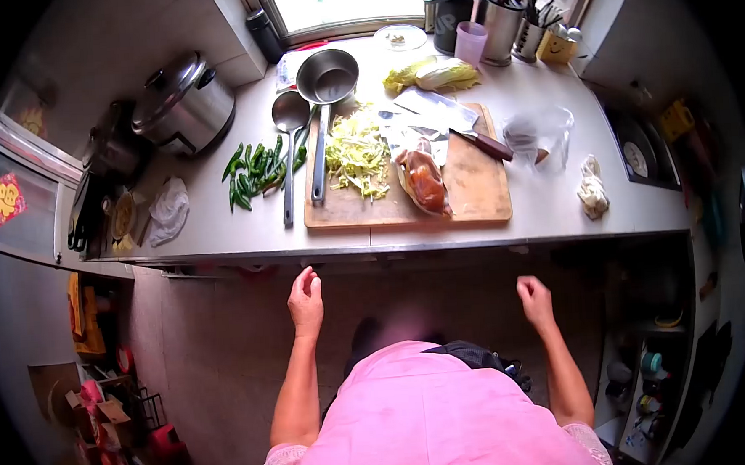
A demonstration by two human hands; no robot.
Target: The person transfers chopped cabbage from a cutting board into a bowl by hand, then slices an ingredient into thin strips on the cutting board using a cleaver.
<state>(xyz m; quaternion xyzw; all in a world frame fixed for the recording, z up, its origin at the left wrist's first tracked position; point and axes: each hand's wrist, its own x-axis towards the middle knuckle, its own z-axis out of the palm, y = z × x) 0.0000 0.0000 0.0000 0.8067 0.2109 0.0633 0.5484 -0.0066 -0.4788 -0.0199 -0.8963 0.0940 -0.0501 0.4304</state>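
Note:
Below the counter's front edge, my left hand hangs with its fingers loosely curled together, and nothing shows in it. My right hand is in a loose fist farther right, also with nothing visible in it. Both are apart from the counter things. Nearest above them lies a wooden cutting board. On it are shredded cabbage, a packaged piece of brown meat and a knife. A strainer ladle and a small saucepan lie at the board's left side, near green chilies.
A rice cooker and a white cloth are on the left. Napa cabbage, a pink cup and a knife holder stand at the back. A clear plastic bag, crumpled cloth and stove are on the right.

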